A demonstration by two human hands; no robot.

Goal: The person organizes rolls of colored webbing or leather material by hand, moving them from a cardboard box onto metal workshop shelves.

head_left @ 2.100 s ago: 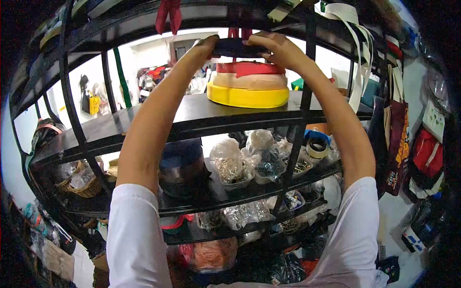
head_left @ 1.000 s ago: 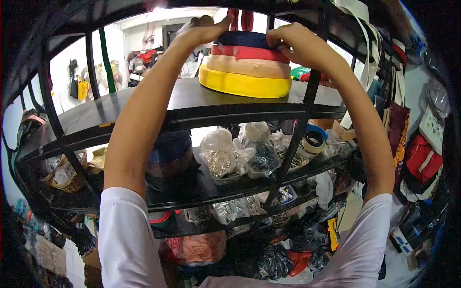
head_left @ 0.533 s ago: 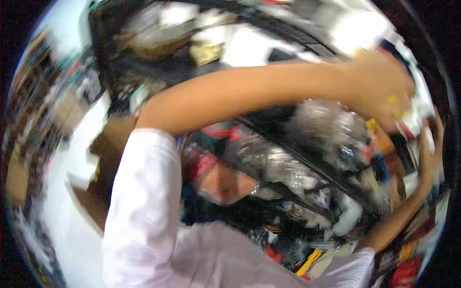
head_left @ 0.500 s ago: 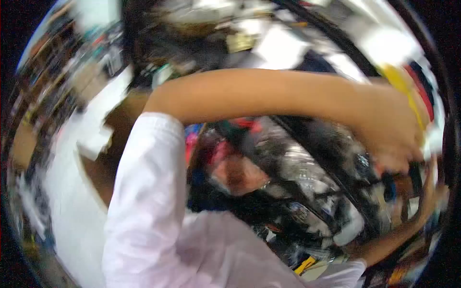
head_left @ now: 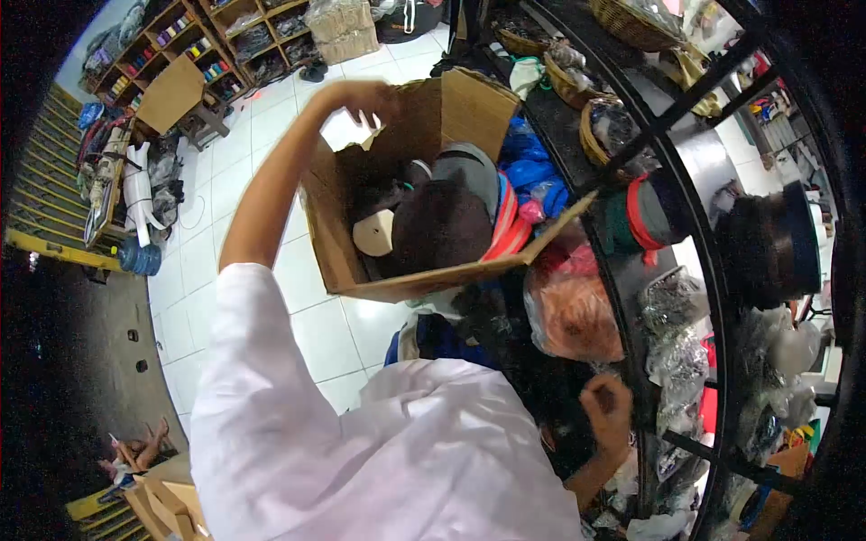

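My left hand (head_left: 365, 101) is stretched out at the far left rim of an open cardboard box (head_left: 406, 288). Its fingers are apart and point down at the ragged edge, with no object visible in them. Inside the box are a large dark brown round thing (head_left: 442, 225), a grey roll (head_left: 469, 167), a beige disc with a small centre hole (head_left: 373, 233) and a red striped band (head_left: 511, 225). My right hand (head_left: 609, 410) hangs low on the right, thumb and fingers curled into a ring with nothing visible in it. Above it lies a clear bag of orange material (head_left: 577, 311).
Black metal bars (head_left: 704, 216) run down the right, beside wicker baskets (head_left: 636, 20) and plastic-wrapped goods (head_left: 672, 334). A roll tied with a red band (head_left: 642, 216) lies by the bars. Wooden shelves (head_left: 203, 45) with thread spools stand at the back, beyond white floor tiles (head_left: 316, 338).
My view has swung and become sharp. My left arm has gone from reaching across to the right, near something yellow and red, to the box on the left. My right hand now hangs lower right.
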